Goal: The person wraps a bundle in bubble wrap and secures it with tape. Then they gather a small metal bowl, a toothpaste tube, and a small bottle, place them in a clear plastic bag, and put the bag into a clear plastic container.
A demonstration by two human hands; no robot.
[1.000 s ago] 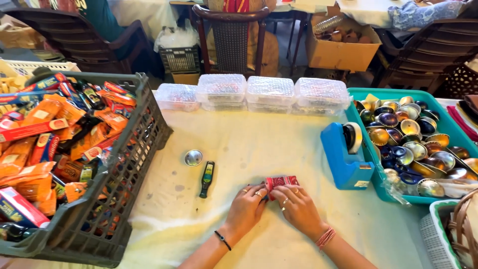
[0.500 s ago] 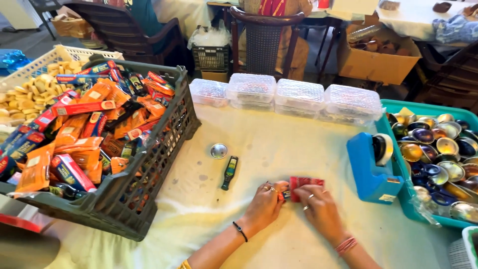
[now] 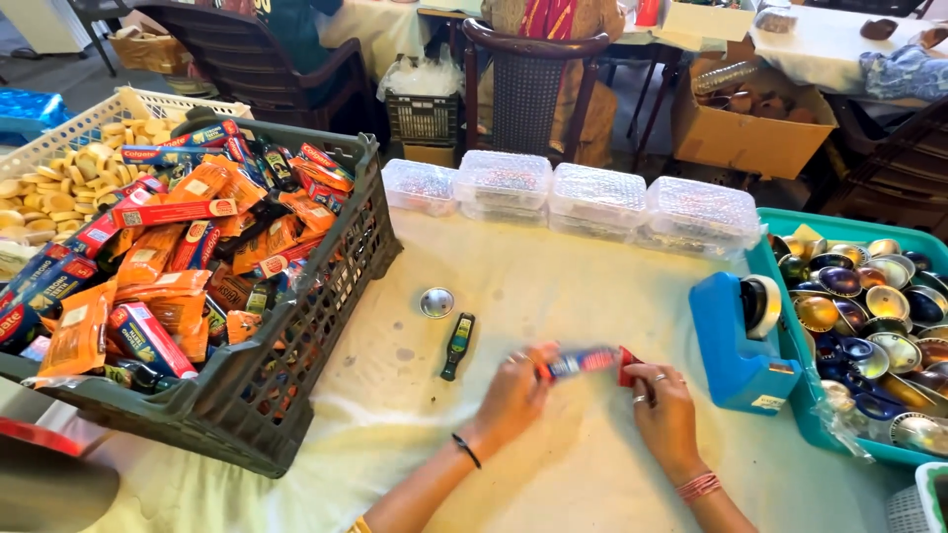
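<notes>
My left hand (image 3: 513, 395) and my right hand (image 3: 664, 410) hold a small blurred red and blue packet (image 3: 585, 362) between them, one hand at each end, just above the cream tablecloth (image 3: 553, 286). A small dark bottle-shaped item (image 3: 457, 345) lies on the cloth left of my left hand, and a little round silver cap (image 3: 435, 302) sits beyond it.
A dark grey crate (image 3: 296, 336) of orange, red and blue packets stands at the left. A blue tape dispenser (image 3: 736, 341) and a teal tray (image 3: 770, 257) of shiny capsules are at the right. Several clear lidded boxes (image 3: 592, 197) line the far edge; chairs stand behind.
My hands have drawn apart and the red packet now stretches lengthwise between them. The camera view has shifted slightly.
</notes>
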